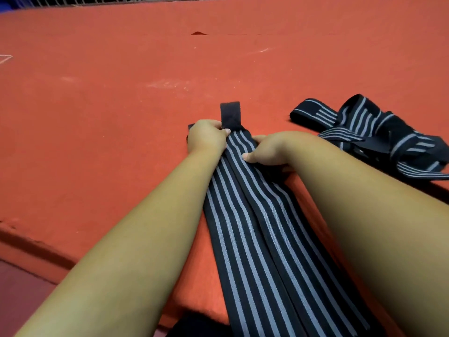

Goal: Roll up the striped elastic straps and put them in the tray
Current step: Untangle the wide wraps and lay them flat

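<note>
Two striped straps (255,227) lie side by side on the red table (97,117), running from its near edge away between the forearms. At their far end the left hand (206,138) curls over the strap end and the right hand (267,152) grips the right edge, thumb on top. A black tab (230,115) sticks out just beyond. Further right lies a loose heap of straps (379,137).

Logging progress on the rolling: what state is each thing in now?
striped strap: laid out straight on the red table, unrolled.
black tab: flat, sticking out beyond the strap's end.
strap pile: loose and tangled, unrolled.
left hand: gripping the strap's far end.
right hand: gripping the strap's far end.
</note>
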